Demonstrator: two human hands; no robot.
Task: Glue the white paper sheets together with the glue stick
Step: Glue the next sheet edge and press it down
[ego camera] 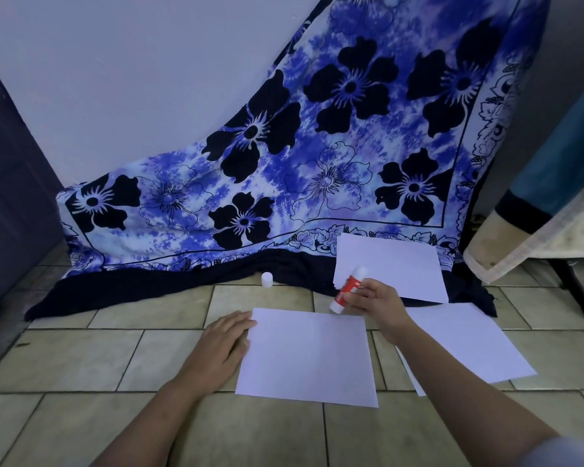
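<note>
A white paper sheet (307, 358) lies flat on the tiled floor in front of me. My left hand (221, 345) rests palm down on its left edge, fingers together. My right hand (378, 303) grips a red and white glue stick (346, 291), tilted, with its lower end touching the sheet's far right corner. The stick's white cap (267, 280) stands on the floor to the far left of it. Another white sheet (465, 342) lies to the right under my right forearm. A small stack of white sheets (395, 264) sits behind it on the cloth.
A blue floral cloth (283, 156) hangs down the wall and spreads onto the beige tiled floor (81, 358). A dark door (11, 183) stands at left. A chair or table leg (577, 291) and draped fabric (536, 230) are at right.
</note>
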